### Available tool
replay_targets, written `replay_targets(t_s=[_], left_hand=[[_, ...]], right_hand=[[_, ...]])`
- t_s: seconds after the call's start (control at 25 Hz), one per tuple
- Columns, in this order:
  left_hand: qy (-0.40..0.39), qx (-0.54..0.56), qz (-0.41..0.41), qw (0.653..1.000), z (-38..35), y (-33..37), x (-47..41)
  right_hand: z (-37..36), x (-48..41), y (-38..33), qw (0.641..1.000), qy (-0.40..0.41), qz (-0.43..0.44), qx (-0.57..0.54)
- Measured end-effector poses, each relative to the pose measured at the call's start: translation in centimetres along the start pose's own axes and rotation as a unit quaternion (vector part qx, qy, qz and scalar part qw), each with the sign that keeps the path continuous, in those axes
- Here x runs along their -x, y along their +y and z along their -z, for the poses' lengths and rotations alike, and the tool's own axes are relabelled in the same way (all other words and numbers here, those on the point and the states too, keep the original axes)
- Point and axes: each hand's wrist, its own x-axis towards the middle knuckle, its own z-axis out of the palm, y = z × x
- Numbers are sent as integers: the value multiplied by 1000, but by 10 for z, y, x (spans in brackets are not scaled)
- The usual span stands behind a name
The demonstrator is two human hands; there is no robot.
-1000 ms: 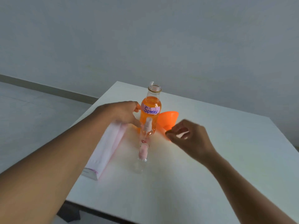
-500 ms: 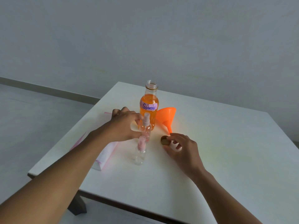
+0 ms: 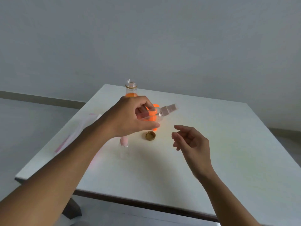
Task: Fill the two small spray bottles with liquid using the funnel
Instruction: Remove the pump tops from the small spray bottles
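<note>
Two bare arms reach into the frame from the lower corners over a white desk [image 3: 228,144]. At the far left of the desk a pale pink packet [image 3: 78,128] lies flat near the edge, well clear of the work. Moving right, the left hand [image 3: 128,118] is raised in the centre of the frame, its grip closed around a small clear spray bottle [image 3: 156,115]. That bottle is tilted with its capped nozzle pointing to the upper right, probably so the other hand can twist the top off. Below this hand a second small spray bottle [image 3: 124,147] stands upright on the desk, pink cap on, apparently empty. Behind the hand stands the open supply bottle [image 3: 131,88] of orange liquid, and the orange funnel [image 3: 154,114] is mostly hidden behind the held bottle, so its exact position is unclear. A gold cap [image 3: 150,135] rests just right of centre. Further right, the right hand [image 3: 190,139] hovers empty, fingers loosely curled and parted. Neither small bottle looks filled yet. Bare desk stretches to the right and towards the near edge, leaving plenty of room to move.
</note>
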Motion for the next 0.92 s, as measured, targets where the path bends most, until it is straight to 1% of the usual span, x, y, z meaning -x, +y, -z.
replay_targets(t_s=[0.08, 0.12, 0.24, 0.36, 0.52, 0.68, 0.8, 0.84, 0.92], left_hand=[[-24, 18, -10, 1000, -30, 14, 6], [-31, 29, -16, 999, -46, 19, 8], [-55, 52, -10, 997, -86, 21, 15], [-80, 71, -4, 994, -117, 20, 16], [-133, 129, 0, 983, -149, 16, 12], [-188, 185, 5, 965, -163, 19, 4], [-176, 165, 2, 970, -163, 13, 0], [-160, 150, 3, 976, -163, 11, -1], [-136, 133, 3, 982, -165, 8, 1]], right_hand=[[16, 4, -19, 996, -1, 6, -85], [24, 7, -23, 995, -2, 6, -99], [46, 12, -25, 996, -4, -18, -92], [75, 13, -13, 995, -28, -51, -83], [100, 12, 5, 996, -62, -36, -61], [112, 9, 17, 996, -79, -23, -42], [126, 7, 16, 989, -122, -58, -61], [129, 6, 14, 987, -135, -74, -46], [131, 3, 14, 986, -130, -97, 38]])
